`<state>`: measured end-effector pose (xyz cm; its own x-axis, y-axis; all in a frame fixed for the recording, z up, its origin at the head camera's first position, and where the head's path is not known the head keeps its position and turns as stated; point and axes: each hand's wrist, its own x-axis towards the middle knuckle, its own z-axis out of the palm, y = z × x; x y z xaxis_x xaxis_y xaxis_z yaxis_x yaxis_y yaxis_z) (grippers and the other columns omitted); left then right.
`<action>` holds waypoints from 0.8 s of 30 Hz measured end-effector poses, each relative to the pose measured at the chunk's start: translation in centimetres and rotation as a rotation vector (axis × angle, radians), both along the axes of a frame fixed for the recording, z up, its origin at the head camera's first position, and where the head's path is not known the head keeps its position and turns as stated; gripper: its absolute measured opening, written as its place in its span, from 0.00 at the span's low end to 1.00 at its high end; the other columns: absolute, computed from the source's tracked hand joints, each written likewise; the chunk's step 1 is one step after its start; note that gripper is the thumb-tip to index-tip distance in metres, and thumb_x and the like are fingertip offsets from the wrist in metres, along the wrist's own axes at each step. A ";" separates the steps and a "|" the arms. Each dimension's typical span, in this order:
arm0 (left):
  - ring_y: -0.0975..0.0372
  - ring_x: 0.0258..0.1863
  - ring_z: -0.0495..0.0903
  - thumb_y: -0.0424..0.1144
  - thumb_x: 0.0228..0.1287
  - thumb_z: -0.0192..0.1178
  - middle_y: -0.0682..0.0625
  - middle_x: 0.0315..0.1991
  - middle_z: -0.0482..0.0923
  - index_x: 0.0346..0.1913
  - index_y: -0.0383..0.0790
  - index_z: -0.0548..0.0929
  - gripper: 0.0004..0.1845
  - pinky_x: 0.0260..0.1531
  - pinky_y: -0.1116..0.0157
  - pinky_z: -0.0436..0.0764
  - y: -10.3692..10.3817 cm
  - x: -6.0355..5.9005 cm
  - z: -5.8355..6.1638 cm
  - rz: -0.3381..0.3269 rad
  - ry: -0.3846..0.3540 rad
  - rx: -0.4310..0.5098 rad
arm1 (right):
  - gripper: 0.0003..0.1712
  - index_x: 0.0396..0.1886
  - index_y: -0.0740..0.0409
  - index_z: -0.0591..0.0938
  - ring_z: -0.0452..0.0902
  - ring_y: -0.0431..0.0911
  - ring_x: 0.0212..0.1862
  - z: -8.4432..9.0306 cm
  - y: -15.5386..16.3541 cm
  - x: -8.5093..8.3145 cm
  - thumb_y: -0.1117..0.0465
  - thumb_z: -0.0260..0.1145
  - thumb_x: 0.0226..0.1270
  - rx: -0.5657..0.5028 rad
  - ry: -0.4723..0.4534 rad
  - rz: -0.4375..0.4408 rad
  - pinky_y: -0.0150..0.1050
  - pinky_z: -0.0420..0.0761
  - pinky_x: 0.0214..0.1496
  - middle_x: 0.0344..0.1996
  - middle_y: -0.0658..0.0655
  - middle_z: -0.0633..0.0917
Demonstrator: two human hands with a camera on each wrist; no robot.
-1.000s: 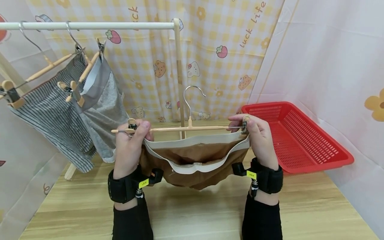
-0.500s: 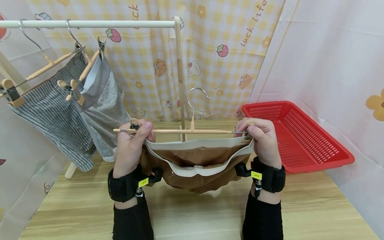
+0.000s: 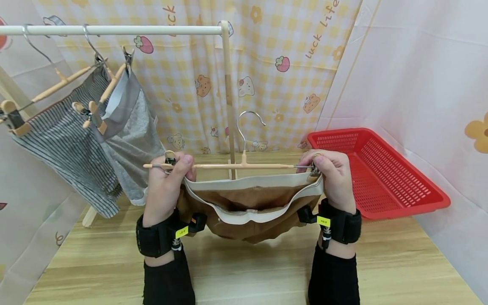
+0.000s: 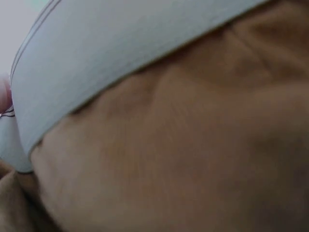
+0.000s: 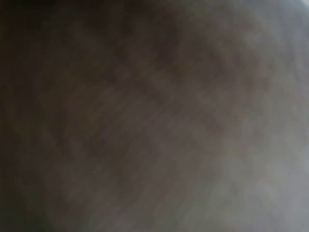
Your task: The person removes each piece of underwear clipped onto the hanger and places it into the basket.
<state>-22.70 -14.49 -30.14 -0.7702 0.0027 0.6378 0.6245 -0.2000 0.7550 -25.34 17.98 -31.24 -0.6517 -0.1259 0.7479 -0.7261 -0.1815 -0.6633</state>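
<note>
Brown shorts (image 3: 228, 228) with a cream waistband (image 3: 244, 218) hang between the two hands in the head view, their waist gaping toward me. Along the waist runs a clip hanger (image 3: 217, 166), its metal hook pointing up. My left hand (image 3: 165, 186) grips the left corner of the waistband, with the hanger's left clip (image 3: 170, 161) showing at the thumb. At the other corner, my right hand (image 3: 335, 180) pinches the right clip (image 3: 314, 171), which sits on the waistband. Brown cloth (image 4: 169, 145) and waistband fill the left wrist view; the right wrist view is dark and blurred.
A white rail (image 3: 152, 30) on wooden posts crosses the upper left. Striped shorts (image 3: 72, 127) and grey shorts (image 3: 133, 140) hang from it on clip hangers. A red basket (image 3: 415, 207) stands at the right on the wooden table (image 3: 244, 275).
My right hand has shifted slightly right and down with its end of the hanger and shorts, drawing the waistband a little wider. The left hand has barely moved.
</note>
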 end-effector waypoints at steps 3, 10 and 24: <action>0.58 0.19 0.67 0.29 0.68 0.55 0.47 0.16 0.70 0.16 0.33 0.73 0.19 0.23 0.67 0.64 0.0 0.0 0.0 0.003 -0.009 -0.008 | 0.19 0.25 0.69 0.86 0.81 0.47 0.28 0.0 -0.1 -0.1 0.69 0.51 0.70 -0.003 -0.002 0.014 0.35 0.79 0.30 0.22 0.59 0.85; 0.58 0.18 0.66 0.29 0.68 0.56 0.47 0.16 0.69 0.16 0.32 0.73 0.19 0.23 0.66 0.62 0.0 0.1 0.1 -0.006 -0.006 0.002 | 0.19 0.26 0.69 0.86 0.82 0.46 0.26 -0.1 -0.1 -0.2 0.69 0.51 0.70 0.003 -0.005 0.024 0.34 0.80 0.28 0.22 0.59 0.85; 0.59 0.18 0.63 0.29 0.69 0.56 0.48 0.15 0.68 0.17 0.30 0.71 0.19 0.23 0.66 0.60 0.0 0.1 0.1 -0.027 0.013 0.011 | 0.19 0.27 0.68 0.86 0.81 0.47 0.27 0.0 -0.1 -0.2 0.67 0.53 0.72 0.019 0.003 0.023 0.35 0.78 0.29 0.22 0.60 0.85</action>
